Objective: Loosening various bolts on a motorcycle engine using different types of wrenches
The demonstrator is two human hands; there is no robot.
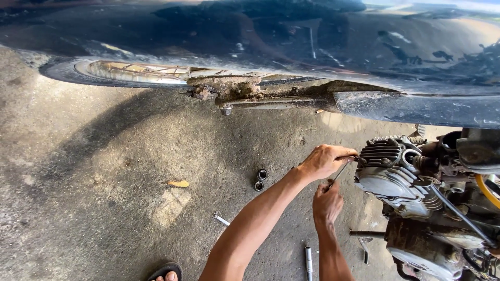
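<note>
Left grip [327,161] closed around the upper end of a thin metal tool [341,170], knuckles up, right at the finned cylinder head [388,156] of the motorcycle engine [416,198]. Right grip [327,203] just below, fingers curled toward the lower end of the same tool; actual contact hidden behind the hand, cannot tell if closed on it. Tool runs slanted between both hands, upper tip touching or just beside the cylinder head fins.

No real containers; closest are two small round sockets [260,180], dark and hollow, lying side by side on the floor left of the hands, contents not visible.

Tool sits inside the left grip, between the two hands, close against the engine's left face. Both forearms reach up from the bottom edge of the frame.

Concrete floor [104,182], grey, stained, rough, half in shadow. Yellow leaf [178,183] on it, left of the sockets. Short metal bit [222,220] lying near the left forearm. Longer chrome extension bar [308,263] on the floor between the forearms. Another dark rod-like tool [366,235] lying by the engine's lower part. Sandalled toes [165,273] at the bottom edge. Dark glossy bodywork [260,36] across the top, muddy rusted underside [229,89] below it, a spoked wheel [130,73] behind at upper left. Outdoor daylight beyond.
</note>
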